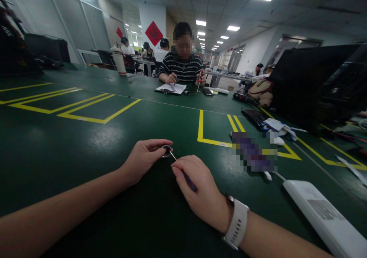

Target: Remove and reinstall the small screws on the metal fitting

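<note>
Pinched between the thumb and fingers of my left hand (145, 156) is a small silvery metal ring (165, 151), shaped like a hose clamp. My right hand (197, 181) is closed around a screwdriver (190, 182) with a dark purple handle. Its thin metal shaft slants up to the left, and the tip reaches the ring's right side. Whether the tip sits in a screw is too small to tell. Both hands are just above the green table (123, 208).
Across the table a person (180, 66) in a striped shirt holds a red screwdriver (200, 75) beside a clipboard (172, 88). A white power strip (321, 212), a blurred purple object (252, 152) and gloves (279, 128) lie right. A cup (119, 62) stands far left.
</note>
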{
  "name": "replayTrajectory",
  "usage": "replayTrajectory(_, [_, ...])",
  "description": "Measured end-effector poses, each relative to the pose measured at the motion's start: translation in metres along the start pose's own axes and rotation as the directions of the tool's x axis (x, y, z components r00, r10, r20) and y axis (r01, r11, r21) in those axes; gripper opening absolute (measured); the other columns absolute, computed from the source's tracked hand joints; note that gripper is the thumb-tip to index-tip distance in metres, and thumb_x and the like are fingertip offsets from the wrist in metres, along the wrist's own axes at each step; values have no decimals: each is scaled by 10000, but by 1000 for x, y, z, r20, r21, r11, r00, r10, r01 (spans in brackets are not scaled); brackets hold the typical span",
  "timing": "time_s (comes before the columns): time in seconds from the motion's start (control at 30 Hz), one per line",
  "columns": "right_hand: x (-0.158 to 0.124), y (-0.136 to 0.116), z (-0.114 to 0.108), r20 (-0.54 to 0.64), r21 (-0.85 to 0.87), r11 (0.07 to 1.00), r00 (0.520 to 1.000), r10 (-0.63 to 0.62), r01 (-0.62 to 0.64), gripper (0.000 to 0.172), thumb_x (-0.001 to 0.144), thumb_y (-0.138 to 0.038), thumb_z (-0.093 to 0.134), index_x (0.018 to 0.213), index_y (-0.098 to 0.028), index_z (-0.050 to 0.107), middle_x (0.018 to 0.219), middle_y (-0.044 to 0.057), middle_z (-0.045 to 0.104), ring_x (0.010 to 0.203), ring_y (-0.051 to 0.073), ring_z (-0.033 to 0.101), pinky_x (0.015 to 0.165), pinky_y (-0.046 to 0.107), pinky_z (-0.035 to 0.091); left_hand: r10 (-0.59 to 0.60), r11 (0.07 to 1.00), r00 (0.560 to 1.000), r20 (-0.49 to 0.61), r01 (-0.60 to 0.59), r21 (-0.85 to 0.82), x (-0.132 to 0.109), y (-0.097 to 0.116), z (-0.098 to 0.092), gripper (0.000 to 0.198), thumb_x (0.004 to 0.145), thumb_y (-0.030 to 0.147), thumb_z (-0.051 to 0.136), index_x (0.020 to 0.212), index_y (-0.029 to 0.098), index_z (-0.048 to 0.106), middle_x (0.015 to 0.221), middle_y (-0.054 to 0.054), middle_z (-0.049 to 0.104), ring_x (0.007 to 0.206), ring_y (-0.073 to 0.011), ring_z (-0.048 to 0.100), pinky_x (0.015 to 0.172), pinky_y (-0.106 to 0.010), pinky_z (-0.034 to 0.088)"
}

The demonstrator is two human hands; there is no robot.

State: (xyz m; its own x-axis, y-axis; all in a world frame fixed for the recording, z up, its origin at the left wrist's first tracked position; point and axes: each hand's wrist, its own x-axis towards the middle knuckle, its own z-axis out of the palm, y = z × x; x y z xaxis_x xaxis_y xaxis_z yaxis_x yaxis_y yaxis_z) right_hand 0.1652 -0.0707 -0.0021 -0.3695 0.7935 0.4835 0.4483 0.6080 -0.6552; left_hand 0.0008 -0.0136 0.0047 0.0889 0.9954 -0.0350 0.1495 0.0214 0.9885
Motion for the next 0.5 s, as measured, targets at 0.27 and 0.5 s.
replayTrajectory(0.27, [-1,2,2,32,-59,998,999,-26,27,156,889,-157,450,956,-174,590,947,49,618,870,162,540,782,310,437,13,1000,1000,10,-14,15,2,-1,0,256,672,212,632,915,169,704,847,-27,737,832,-180,663,802,-290,504])
replayTrajectory(0.5, [0,2,2,30,-87,995,999,-37,39,174,894,-159,437,980,-162,589,953,59,615,883,168,538,792,314,437,12,999,1000,15,-12,-33,2,-2,-1,279,683,211,632,951,152,687,866,-36,737,846,-178,662,827,-304,506])
